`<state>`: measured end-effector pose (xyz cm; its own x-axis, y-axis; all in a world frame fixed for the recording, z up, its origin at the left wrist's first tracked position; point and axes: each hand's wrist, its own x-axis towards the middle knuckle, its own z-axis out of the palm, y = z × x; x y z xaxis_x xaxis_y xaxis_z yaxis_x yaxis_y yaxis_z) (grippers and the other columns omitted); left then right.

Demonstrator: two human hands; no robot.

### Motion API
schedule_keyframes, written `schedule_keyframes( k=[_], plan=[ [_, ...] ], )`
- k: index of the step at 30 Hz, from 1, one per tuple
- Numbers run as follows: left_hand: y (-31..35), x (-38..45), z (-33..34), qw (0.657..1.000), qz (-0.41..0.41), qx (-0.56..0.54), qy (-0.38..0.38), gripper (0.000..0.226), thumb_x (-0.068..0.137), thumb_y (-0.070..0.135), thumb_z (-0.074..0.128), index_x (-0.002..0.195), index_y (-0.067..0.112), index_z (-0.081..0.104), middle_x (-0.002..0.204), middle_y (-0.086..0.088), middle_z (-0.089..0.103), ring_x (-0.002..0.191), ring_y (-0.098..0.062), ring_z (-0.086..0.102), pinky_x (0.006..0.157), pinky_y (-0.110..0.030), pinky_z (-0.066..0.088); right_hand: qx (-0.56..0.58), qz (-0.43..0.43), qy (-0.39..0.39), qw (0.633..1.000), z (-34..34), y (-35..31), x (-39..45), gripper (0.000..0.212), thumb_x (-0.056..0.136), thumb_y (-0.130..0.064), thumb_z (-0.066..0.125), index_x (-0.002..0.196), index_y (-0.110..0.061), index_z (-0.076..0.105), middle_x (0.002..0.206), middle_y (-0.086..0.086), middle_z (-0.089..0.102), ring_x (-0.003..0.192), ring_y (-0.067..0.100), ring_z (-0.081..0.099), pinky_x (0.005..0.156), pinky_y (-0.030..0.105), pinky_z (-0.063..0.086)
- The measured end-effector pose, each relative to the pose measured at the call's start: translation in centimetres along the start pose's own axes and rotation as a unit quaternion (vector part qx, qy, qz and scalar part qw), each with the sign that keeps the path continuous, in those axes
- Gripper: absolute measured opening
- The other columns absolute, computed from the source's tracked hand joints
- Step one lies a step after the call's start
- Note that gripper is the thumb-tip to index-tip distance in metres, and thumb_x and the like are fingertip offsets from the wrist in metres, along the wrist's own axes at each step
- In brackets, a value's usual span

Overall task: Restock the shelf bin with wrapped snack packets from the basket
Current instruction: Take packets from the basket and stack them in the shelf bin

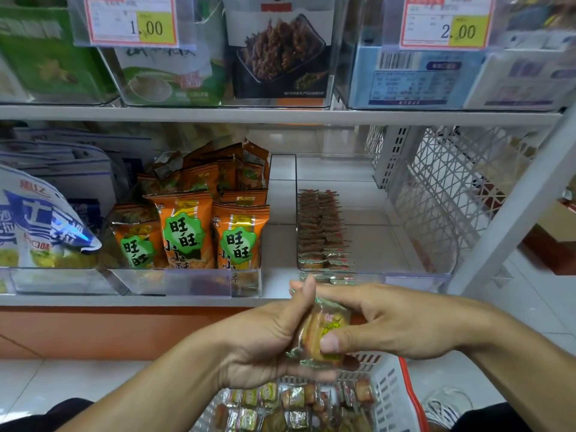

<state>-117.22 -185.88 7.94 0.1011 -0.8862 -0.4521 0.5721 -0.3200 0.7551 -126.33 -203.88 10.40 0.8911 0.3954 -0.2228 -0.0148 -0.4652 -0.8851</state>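
On the lower shelf, a clear shelf bin (417, 244) holds two rows of snack packets (321, 232) along its left side. Below, a white basket (392, 391) holds more. Between them, left hand (265, 341) and right hand (386, 319) together pinch one wrapped packet (321, 335).

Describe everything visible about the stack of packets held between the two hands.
The stack of packets is a small bunch of clear-wrapped snacks, orange-brown inside with green and pink print and crimped green edges. It is held on edge, tilted, above the basket and before the shelf bin. The left hand cups its left side; the right hand pinches it, thumb in front.
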Motion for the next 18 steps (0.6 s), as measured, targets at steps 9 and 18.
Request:
schedule_keyframes(
  k=[9,18],
  plan=[
    [0.6,1.3,0.5,0.979,0.018,-0.205,0.019,0.101,0.081,0.081,0.055,0.138,-0.003,0.058,0.127,-0.022,0.056,0.098,-0.026,0.058,0.086,-0.037,0.054,-0.115,-0.005,0.196,0.974,-0.9,0.2,0.0,0.093,0.074,-0.047,0.084,0.153,-0.039,0.037,0.128,-0.021,0.050,0.125,0.000,0.052,0.109,0.028,0.042],
    [0.6,3.3,1.4,0.950,0.077,-0.287,0.100,0.079,0.093,0.070,0.046,0.122,0.002,0.073,0.117,-0.024,0.073,0.093,-0.034,0.075,0.064,-0.039,0.064,-0.253,0.002,0.198,0.947,0.9,0.7,1.1,0.102,0.086,-0.055,0.065,0.157,-0.043,-0.007,0.146,-0.024,0.025,0.141,-0.001,0.025,0.116,0.035,0.034]
  ],
)
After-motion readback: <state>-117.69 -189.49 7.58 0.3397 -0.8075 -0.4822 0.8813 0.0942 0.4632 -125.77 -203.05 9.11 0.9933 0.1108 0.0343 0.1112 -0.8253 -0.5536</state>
